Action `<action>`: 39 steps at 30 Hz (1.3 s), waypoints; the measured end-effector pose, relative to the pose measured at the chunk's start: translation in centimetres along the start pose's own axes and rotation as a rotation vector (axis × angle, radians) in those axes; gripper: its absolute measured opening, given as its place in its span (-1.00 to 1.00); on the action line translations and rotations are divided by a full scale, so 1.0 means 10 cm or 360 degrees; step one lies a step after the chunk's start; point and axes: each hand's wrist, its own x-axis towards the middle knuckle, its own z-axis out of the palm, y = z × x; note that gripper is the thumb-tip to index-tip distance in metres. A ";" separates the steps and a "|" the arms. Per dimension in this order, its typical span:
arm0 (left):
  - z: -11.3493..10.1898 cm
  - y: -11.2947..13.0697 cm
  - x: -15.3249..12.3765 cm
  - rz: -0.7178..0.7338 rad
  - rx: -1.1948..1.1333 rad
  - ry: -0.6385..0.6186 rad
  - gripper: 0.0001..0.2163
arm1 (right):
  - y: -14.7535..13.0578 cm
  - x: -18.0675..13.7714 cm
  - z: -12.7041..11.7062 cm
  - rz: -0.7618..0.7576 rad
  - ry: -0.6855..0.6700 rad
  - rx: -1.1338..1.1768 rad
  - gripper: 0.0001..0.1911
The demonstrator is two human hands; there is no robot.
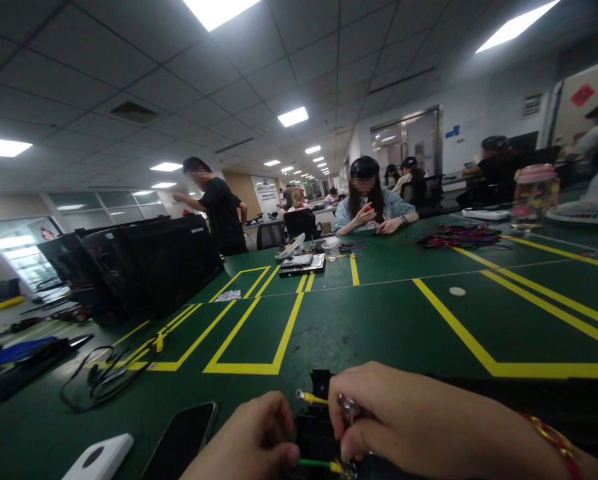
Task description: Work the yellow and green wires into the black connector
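Note:
My left hand [256, 440] is at the bottom edge, fingers curled into a fist beside a small black device [315, 427]. It pinches the green end of a thin wire [315, 463]. My right hand [403, 423] is closed over the device from the right, fingertips pinching a small metal piece [349, 407]. A yellow-sleeved wire [311, 398] sticks out to the left just above the device. A red and gold bracelet [553, 437] is on my right wrist.
A dark phone [183, 437] and a white box [101, 459] lie at the bottom left. The green table [379, 320] has yellow lines, a black case [153, 263], cables [103, 377] and a white disc [457, 291]. A seated person [373, 207] works across it near coloured wires [459, 237].

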 end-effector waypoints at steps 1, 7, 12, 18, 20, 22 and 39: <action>0.00 0.01 0.00 -0.0006 0.0008 0.0001 -0.86 | -0.01 0.00 0.00 -0.0003 0.0002 -0.0007 -0.79; 0.00 0.08 -0.02 -0.0011 0.0027 -0.0015 -0.86 | -0.03 0.00 0.01 0.0013 0.0002 -0.0021 -0.79; 0.00 0.03 -0.02 0.0006 0.0113 0.0031 -0.87 | -0.03 -0.01 0.02 0.0012 0.0031 -0.0037 -0.76; -0.01 0.00 0.00 0.0007 0.0094 0.0014 -0.86 | -0.05 -0.01 0.04 0.0009 0.0008 -0.0075 -0.82; -0.01 0.00 0.00 0.0013 0.0097 0.0010 -0.86 | -0.08 0.00 0.05 0.0021 -0.0010 -0.0097 -0.87; -0.01 0.00 0.00 0.0034 0.0097 0.0000 -0.86 | -0.10 0.01 0.07 0.0031 -0.0018 -0.0118 -0.88; -0.02 -0.03 0.03 0.0074 -0.0060 -0.0072 -0.84 | -0.30 0.09 0.23 0.0185 0.0109 -0.0284 -0.82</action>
